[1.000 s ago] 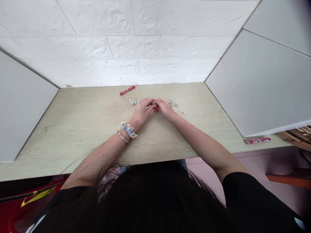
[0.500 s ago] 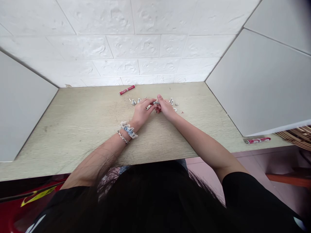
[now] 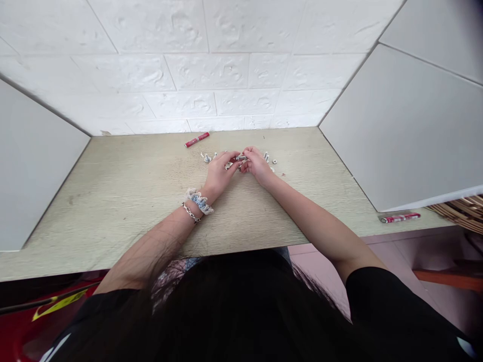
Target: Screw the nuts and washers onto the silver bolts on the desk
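A small silver bolt point(image 3: 241, 158) lies roughly level between my two hands, above the tabletop. My left hand point(image 3: 220, 172) pinches its left end between thumb and fingertips. At the other end, the thumb and fingers of my right hand point(image 3: 259, 167) close round it; whether a nut or washer is there is too small to tell. Under my left fingers another small metal piece point(image 3: 228, 165) shows in part. Left of my left hand a bolt point(image 3: 207, 158) stands on its head. Just beyond my right hand are more upright bolts point(image 3: 266, 157) and a nut point(image 3: 274, 161).
The wooden tabletop point(image 3: 151, 176) runs to a white brick wall point(image 3: 196, 75), with grey panels at both sides. A red pen-like stick point(image 3: 196, 140) lies near the wall. A similar red stick point(image 3: 400, 217) lies at the right front edge, beside a wicker basket point(image 3: 462, 211).
My right thumb has come down from its raised position, and the right fingers have shifted on the bolt. The bolt is tilted slightly differently. My left hand has hardly moved.
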The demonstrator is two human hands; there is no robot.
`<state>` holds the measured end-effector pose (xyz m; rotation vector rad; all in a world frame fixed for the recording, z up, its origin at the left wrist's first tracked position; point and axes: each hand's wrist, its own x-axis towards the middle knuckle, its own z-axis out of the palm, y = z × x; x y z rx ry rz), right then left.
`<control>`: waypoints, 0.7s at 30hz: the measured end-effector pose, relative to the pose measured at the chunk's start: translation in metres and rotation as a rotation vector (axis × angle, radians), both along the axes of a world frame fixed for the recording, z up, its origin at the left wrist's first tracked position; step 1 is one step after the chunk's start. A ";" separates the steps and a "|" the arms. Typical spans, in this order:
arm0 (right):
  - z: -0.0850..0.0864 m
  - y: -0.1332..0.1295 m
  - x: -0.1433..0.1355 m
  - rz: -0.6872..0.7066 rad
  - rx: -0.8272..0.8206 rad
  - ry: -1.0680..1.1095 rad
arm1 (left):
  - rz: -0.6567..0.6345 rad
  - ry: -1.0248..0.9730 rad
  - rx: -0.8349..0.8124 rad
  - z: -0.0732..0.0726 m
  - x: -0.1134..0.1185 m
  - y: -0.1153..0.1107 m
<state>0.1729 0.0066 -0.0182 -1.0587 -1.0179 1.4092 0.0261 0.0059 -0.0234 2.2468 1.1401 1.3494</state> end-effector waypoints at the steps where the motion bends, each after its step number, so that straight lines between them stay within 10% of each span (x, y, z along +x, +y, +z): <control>1: -0.001 0.001 0.000 -0.014 -0.009 -0.006 | -0.011 0.001 0.012 0.000 0.000 0.000; 21: 0.003 -0.002 0.000 0.073 0.016 -0.026 | 0.048 -0.085 -0.147 0.004 0.003 -0.002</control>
